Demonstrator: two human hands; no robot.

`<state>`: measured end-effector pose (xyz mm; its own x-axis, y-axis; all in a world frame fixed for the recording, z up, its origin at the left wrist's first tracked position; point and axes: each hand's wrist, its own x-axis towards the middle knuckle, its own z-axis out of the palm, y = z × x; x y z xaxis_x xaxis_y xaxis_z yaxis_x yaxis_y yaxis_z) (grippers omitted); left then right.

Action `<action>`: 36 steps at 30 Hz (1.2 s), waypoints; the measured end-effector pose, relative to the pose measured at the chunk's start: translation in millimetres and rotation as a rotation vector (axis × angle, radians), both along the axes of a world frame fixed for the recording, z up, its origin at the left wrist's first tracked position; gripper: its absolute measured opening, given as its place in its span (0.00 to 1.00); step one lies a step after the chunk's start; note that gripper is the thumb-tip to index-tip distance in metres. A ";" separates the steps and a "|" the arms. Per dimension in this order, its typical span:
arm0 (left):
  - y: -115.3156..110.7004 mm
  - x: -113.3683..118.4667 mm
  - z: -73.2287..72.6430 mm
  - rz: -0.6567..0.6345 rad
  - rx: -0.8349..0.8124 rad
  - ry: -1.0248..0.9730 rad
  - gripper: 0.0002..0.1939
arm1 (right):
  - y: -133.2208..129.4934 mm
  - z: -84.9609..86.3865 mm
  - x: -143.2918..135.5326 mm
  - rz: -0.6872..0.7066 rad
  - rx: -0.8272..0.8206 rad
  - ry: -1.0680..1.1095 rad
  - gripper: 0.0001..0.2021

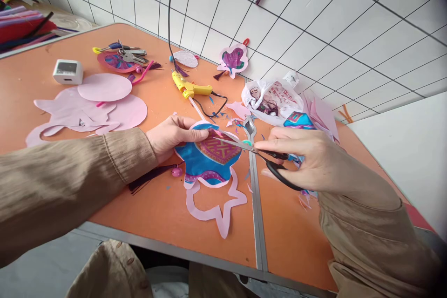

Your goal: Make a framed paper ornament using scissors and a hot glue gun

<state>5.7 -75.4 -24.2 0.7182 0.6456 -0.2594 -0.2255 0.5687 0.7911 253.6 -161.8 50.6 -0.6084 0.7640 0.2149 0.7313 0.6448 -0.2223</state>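
My left hand [171, 132] pinches the upper left edge of a blue embroidered fabric piece [190, 151] with pink backing and a gold-and-red pattern. My right hand [307, 153] has its fingers in the black loops of a pair of scissors [279, 178]. Their blades point left and reach across the top of the fabric piece, close to my left thumb. A wavy pink cut-out strip [195, 213] lies just below the fabric. Left of it rests a pink bell [177, 172] with a dark tassel [148, 180].
Behind my hands stands a yellow glue gun [193, 88] with its cord. Pink paper shapes [104, 87], a white cube [68, 72] and keys [131, 56] lie left. A white plastic bag [293, 98] sits back right. Scraps litter the orange table [216, 251] near a metal seam.
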 end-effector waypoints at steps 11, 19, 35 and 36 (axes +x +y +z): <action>3.0 0.3 -6.9 -0.043 0.058 0.024 0.14 | 3.0 -8.8 6.0 0.015 -0.021 0.004 0.08; -1.2 -5.5 2.6 -0.096 0.038 0.034 0.08 | 4.5 -13.3 8.6 0.020 -0.045 0.025 0.09; -2.1 -1.7 6.9 -0.062 0.003 0.072 0.12 | 6.6 -18.4 16.7 0.056 -0.101 0.068 0.12; -2.4 -1.9 7.2 -0.059 0.005 0.075 0.12 | 6.6 -18.4 16.9 0.057 -0.110 0.070 0.12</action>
